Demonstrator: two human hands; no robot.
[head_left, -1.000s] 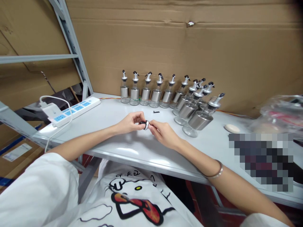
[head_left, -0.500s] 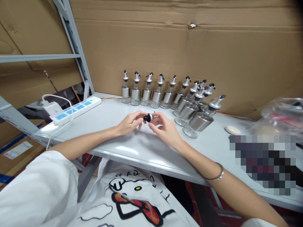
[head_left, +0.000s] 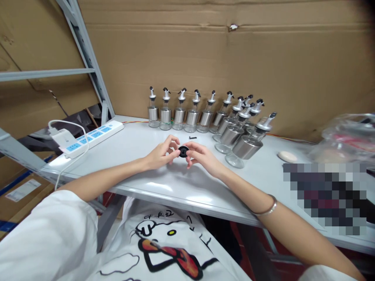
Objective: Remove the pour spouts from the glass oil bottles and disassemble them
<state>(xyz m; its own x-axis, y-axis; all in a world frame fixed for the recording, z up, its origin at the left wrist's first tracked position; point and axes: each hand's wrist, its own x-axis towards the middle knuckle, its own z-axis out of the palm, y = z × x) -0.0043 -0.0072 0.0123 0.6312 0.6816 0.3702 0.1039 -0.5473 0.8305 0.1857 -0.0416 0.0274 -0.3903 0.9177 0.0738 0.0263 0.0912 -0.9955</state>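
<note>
My left hand (head_left: 161, 153) and my right hand (head_left: 204, 157) meet above the table, fingertips pinched on opposite sides of a bottle pourer top (head_left: 183, 152). Its round black underside faces me, and its spout is hidden from view. A little beyond my fingers, a small thin black piece (head_left: 192, 137) lies on the tabletop. Behind my hands stand several glass bottles with steel sleeves; one steel-sleeved bottle (head_left: 191, 116) is in the back row, and another large bottle (head_left: 248, 146) stands to the right. Pourer tops with black flaps cap them.
A white power strip (head_left: 95, 137) with a plugged-in charger (head_left: 63, 139) lies at the left. On the right are a pale oval object (head_left: 287, 157), clear plastic bags (head_left: 345, 144) and a blurred-out patch. A cardboard wall (head_left: 187, 50) closes off the back of the grey table (head_left: 117, 142).
The pourer top has been turned so its round underside faces me, and it sits slightly lower. The small black piece beyond my fingers now shows fully.
</note>
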